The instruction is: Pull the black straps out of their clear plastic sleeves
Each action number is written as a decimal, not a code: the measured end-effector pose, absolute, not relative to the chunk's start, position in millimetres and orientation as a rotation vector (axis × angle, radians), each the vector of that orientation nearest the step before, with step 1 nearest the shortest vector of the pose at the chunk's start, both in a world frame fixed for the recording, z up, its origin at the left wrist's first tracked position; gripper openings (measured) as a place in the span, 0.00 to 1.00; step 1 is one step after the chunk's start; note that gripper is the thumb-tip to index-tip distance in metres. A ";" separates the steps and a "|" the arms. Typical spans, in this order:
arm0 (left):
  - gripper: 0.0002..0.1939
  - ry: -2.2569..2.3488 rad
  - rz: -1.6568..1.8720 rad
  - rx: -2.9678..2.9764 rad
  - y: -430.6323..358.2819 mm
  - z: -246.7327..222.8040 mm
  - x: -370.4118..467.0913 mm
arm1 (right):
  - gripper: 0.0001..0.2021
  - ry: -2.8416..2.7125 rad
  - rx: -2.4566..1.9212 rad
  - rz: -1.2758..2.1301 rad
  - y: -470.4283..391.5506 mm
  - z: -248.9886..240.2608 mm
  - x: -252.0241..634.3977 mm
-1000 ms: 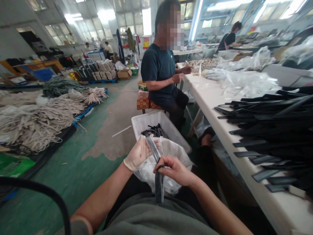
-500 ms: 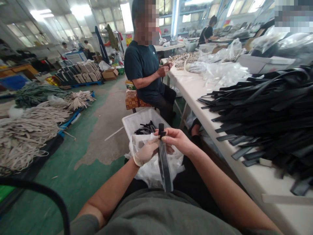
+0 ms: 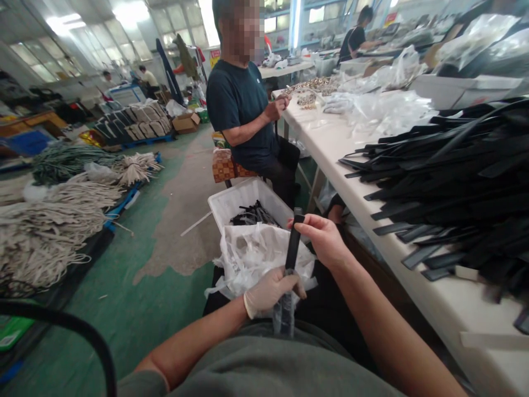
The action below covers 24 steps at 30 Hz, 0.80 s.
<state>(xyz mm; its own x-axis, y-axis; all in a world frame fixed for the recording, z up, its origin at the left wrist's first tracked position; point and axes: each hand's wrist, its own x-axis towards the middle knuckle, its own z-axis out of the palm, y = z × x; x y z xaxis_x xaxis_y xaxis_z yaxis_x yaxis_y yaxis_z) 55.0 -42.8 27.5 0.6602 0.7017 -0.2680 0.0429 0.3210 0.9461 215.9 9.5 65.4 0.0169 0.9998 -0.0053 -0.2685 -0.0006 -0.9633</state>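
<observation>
Item 1: black strap, flat, 1 piece. Location: in front of the person's torso, held near upright between 2 hands, leaning slightly, above the lap. Upper part bare; lower part inside a clear plastic sleeve.

Item 2: right hand, bare. State: thumb and fingers pinching the strap at its top end.

Item 3: left hand, in a pale glove. State: closed round the strap lower down, by the sleeve's upper edge.

Item 4: white plastic bag, crumpled, at the lap, behind the left hand.

Item 5: white bin, just beyond the bag; contents, black strips.

Item 6: desk, pale top, at the right; on it a heap of black straps, loose clear bags and small metallic pieces.

Item 7: co-worker, 1, seated at the desk, both hands near its edge.

Step, as judged: strap and sleeve being worked lengthwise against each other; direction cannot be told. Next move, as judged: calls for a firm right pinch and a light left grip, sparing the thin film.
</observation>
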 end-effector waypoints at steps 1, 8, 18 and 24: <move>0.19 0.748 0.481 1.122 -49.5 19.6 53.6 | 0.11 -0.992 -1.022 1.284 10.0 64.2 220.4; 0.21 0.914 0.860 0.711 -2.7 -3.4 17.5 | 0.08 -0.711 -1.098 0.955 -9.3 43.8 278.2; 0.26 1.300 1.144 1.228 234.5 76.0 -8.8 | 0.10 -0.722 -1.422 0.388 15.7 6.4 334.3; 0.26 1.879 0.612 1.919 222.3 35.2 -35.6 | 0.20 -1.140 -1.666 0.557 39.2 -44.8 306.7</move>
